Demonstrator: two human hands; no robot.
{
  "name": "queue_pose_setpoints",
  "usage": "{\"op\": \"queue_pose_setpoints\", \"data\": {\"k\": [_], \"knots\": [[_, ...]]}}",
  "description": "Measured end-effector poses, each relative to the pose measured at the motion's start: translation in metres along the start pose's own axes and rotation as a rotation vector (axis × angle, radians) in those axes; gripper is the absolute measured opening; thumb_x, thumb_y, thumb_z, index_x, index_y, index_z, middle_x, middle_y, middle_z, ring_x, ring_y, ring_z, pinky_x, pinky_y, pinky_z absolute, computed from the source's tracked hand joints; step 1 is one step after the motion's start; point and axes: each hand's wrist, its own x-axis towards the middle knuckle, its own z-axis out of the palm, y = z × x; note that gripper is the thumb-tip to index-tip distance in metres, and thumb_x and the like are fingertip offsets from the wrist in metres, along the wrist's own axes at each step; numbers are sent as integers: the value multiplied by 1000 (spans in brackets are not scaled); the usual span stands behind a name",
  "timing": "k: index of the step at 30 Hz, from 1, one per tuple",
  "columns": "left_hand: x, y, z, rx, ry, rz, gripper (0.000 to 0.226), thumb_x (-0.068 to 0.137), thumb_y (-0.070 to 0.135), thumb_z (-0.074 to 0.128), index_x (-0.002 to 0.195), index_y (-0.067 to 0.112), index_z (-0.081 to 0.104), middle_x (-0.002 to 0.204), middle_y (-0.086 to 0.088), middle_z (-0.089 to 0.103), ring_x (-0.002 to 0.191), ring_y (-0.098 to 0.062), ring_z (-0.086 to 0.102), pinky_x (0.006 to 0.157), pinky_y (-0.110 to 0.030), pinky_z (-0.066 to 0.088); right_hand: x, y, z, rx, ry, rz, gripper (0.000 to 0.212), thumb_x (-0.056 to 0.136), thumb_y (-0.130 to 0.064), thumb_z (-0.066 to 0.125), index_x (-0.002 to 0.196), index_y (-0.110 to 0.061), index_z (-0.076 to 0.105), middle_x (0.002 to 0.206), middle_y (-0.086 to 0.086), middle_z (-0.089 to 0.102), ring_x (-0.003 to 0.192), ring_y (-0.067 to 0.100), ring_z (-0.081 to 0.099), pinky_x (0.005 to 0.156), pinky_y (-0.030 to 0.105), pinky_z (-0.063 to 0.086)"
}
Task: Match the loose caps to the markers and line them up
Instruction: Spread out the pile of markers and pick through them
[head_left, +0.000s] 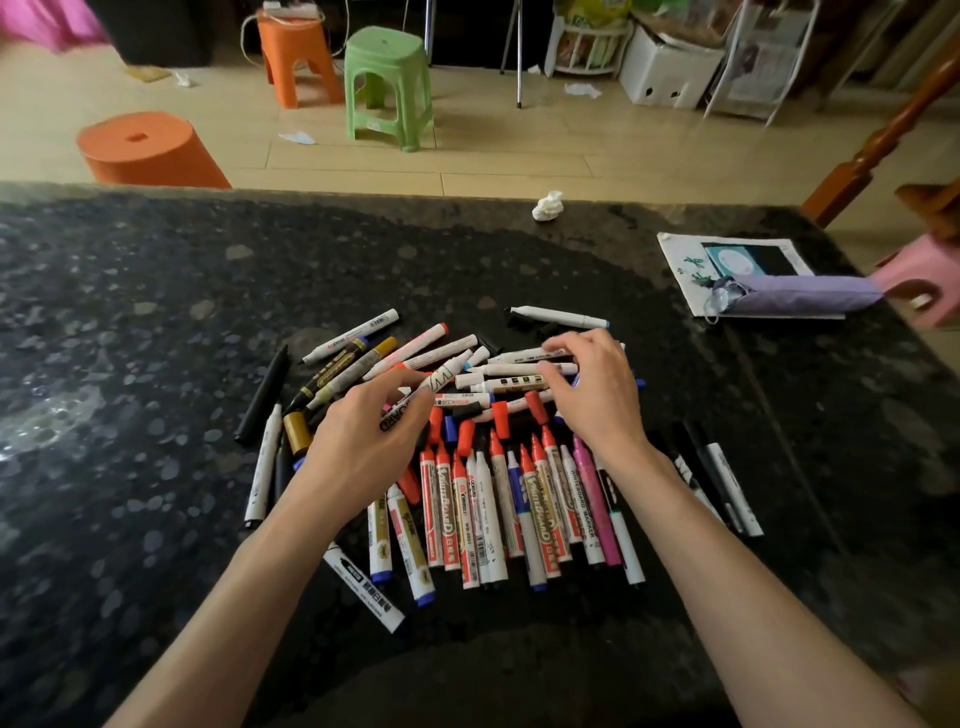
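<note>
**Hands over a heap of markers on a dark table**

The dark speckled table (156, 364) fills the view; beyond it, far from both hands, a green stool (387, 83) stands on the floor. A purple pouch (800, 295) lies on the table well to the right of the right hand. Just below the wrists, a row of markers (519, 519) lies side by side, tips pointing away from the person; a loose heap of markers (511, 370) lies under and between the fingertips. The left hand (358, 447) has its fingers curled round a white marker (441, 376), which slants up and right out of the grip. The right hand (597, 400) hovers over the heap, its fingers bent and spread; whether they pinch anything I cannot tell. Loose red caps (501, 418) lie between the two hands, near a blue cap (450, 428); a gold cap (297, 431) sits just left of the left hand.
</note>
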Motion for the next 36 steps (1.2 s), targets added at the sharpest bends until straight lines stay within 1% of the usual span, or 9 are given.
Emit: {"op": "queue_pose_setpoints", "data": {"k": [2, 5, 12, 16, 20, 23, 28, 33, 36], "knots": [[-1, 2, -1, -16, 9, 11, 29, 103, 45, 51, 125, 33, 66, 104, 9, 68, 93, -12, 61, 71, -26, 43, 23, 0, 10, -22, -13, -6, 29, 96, -31, 71, 124, -24, 70, 122, -1, 61, 122, 18, 56, 95, 29, 43], [0, 3, -3, -9, 34, 10, 30, 103, 41, 53, 128, 31, 66, 110, 11, 69, 105, -12, 63, 81, -29, 46, 52, -6, 29, -76, -54, -15, 31, 97, -31, 71, 127, -24, 68, 125, 1, 62, 122, 20, 55, 92, 30, 44], [1, 1, -7, -4, 70, 9, 28, 103, 40, 55, 127, 33, 67, 109, 17, 68, 105, -4, 61, 76, -10, 40, 77, -8, 53, -216, 11, 17, 29, 95, -29, 74, 122, -19, 71, 118, 4, 71, 115, 23, 56, 88, 36, 50], [0, 2, -7, -3, 78, 23, 28, 103, 39, 56, 127, 32, 67, 115, 20, 67, 107, -2, 60, 78, -10, 40, 75, -16, 45, -215, 32, -10, 22, 97, -28, 71, 118, -19, 71, 115, 4, 73, 116, 23, 56, 93, 37, 47], [1, 0, -10, -6, 73, 8, 27, 103, 41, 55, 127, 36, 66, 103, 14, 66, 96, -8, 60, 72, -20, 41, 45, -37, 11, 259, -113, -10, 25, 102, -20, 65, 126, -24, 65, 115, -5, 70, 102, 8, 68, 92, 31, 58], [1, 1, -12, -18, 50, 8, 29, 102, 42, 55, 129, 36, 66, 101, 11, 66, 95, -10, 59, 74, -26, 41, 4, -50, -18, 399, -176, -30, 23, 104, -17, 60, 123, -27, 68, 109, -15, 71, 98, 2, 70, 87, 23, 58], [-2, 7, -12, -48, -23, 62, 26, 101, 42, 58, 125, 40, 67, 119, 21, 66, 118, -2, 59, 86, -17, 42, -55, -61, -61, 767, -123, 209, 14, 103, -16, 62, 116, -18, 68, 102, -2, 79, 89, 12, 78, 73, 22, 59], [-3, 9, -8, -14, -100, 163, 30, 100, 43, 57, 129, 40, 66, 125, 22, 66, 125, 0, 56, 106, -39, 50, -66, -61, -79, 855, -114, 265, 17, 101, -26, 66, 117, -25, 68, 107, -6, 79, 100, 10, 75, 85, 28, 58], [-3, 9, -6, -25, -117, 184, 31, 99, 42, 60, 129, 40, 67, 128, 21, 66, 126, 2, 56, 107, -39, 50, -65, -56, -80, 806, -85, 288, 16, 93, -33, 75, 110, -33, 74, 106, -8, 76, 103, 5, 71, 88, 27, 56]]}}
